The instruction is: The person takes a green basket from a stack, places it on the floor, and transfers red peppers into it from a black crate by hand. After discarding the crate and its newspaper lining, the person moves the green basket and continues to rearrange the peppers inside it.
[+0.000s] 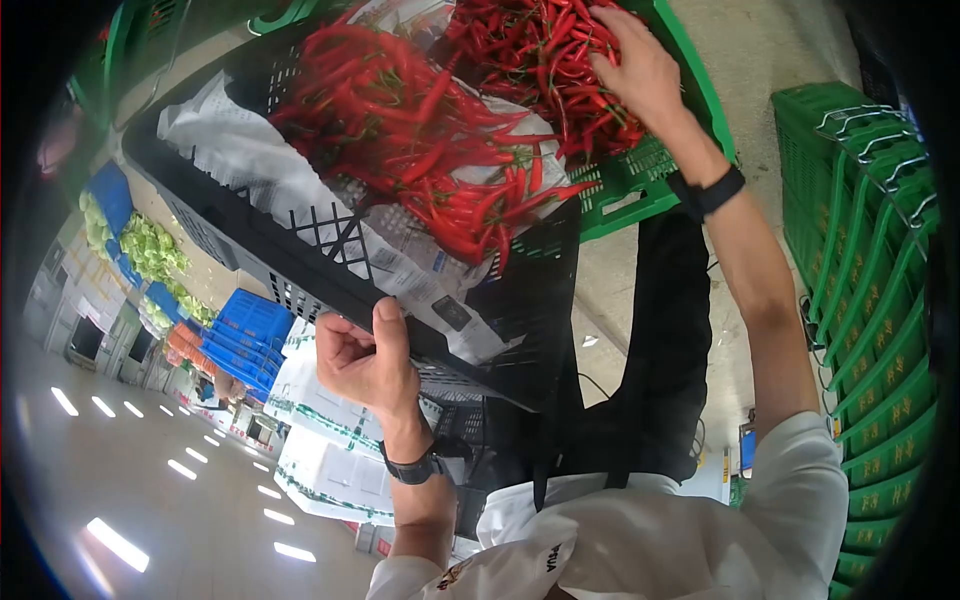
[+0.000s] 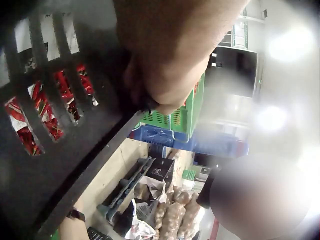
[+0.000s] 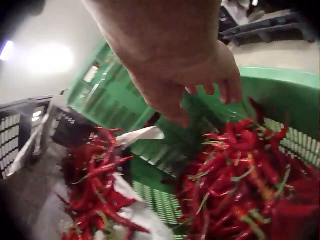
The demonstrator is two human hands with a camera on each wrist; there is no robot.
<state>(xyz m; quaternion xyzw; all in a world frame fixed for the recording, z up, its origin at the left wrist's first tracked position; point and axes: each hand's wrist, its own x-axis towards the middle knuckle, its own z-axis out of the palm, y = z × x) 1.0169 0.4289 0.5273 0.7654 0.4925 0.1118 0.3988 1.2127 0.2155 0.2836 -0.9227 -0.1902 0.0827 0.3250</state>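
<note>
My left hand (image 1: 372,362) grips the rim of a black plastic crate (image 1: 235,240), which is tilted towards a green crate (image 1: 700,70). Red chili peppers (image 1: 390,120), blurred in the head view, lie on crumpled newspaper (image 1: 225,125) inside the black crate and spill over its lower side. More red chilies (image 3: 240,185) are heaped in the green crate. Over that heap my right hand (image 1: 645,75) has its fingers spread and bent slightly downward. The right wrist view shows this hand (image 3: 182,70) above the chilies, holding nothing.
Tall stacked green crates (image 1: 850,250) with metal handles stand on the right. White boxes (image 1: 330,400) and blue crates (image 1: 245,335) sit to the left, near leafy vegetables (image 1: 150,248). Filled bags (image 2: 172,220) lie on the floor in the left wrist view.
</note>
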